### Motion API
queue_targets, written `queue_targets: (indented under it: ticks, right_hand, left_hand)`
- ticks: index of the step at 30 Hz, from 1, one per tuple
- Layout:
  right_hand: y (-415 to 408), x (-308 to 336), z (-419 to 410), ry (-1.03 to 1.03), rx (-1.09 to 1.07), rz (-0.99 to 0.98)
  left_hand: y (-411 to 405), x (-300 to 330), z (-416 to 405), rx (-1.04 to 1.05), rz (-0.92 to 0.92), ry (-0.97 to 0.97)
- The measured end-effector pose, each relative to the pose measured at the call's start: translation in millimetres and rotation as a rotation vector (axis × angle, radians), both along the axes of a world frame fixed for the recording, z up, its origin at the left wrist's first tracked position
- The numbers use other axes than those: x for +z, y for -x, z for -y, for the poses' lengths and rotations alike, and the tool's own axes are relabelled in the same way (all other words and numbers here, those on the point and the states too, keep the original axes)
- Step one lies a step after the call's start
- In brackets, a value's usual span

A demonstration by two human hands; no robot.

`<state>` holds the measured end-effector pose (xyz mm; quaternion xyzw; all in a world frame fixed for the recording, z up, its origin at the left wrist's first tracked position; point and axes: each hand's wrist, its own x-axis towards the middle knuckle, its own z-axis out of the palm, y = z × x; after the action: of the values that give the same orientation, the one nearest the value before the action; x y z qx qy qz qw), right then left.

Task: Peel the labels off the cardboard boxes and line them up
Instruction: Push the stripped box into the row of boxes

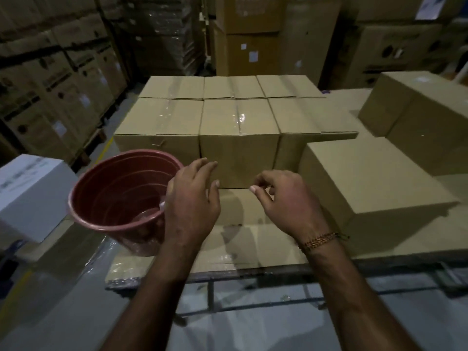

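Observation:
Plain cardboard boxes sealed with clear tape stand in two rows on a low platform; the middle front box (238,148) faces me. I see no label on its front face. My left hand (192,201) reaches toward the lower left of that face with fingers nearly straight, fingertips at or just short of the cardboard. Just to its right, my right hand (286,198) hovers in front of the same box with fingers loosely curled and nothing visible in them. A bracelet sits on my right wrist.
A red plastic bucket (83,198) stands at the left of the platform beside my left hand, with crumpled clear scraps at its bottom. A white box (30,193) sits further left. Lower cardboard boxes (367,178) lie to the right. Tall stacks of cartons (58,79) surround the area.

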<state>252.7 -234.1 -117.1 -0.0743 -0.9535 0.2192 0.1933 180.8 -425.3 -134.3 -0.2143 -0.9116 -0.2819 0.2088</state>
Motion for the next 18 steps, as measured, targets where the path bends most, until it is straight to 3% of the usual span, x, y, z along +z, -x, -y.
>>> queue_targets:
  ticks: [10, 18]
  right_hand:
    - [-82, -21, -128, -0.153, -0.134, 0.025]
    - [-93, -47, -170, -0.226, -0.167, 0.242]
  left_hand:
    - [-66, -20, -112, 0.026, 0.063, -0.022]
    - [-102, -35, -171, 0.012, 0.143, -0.033]
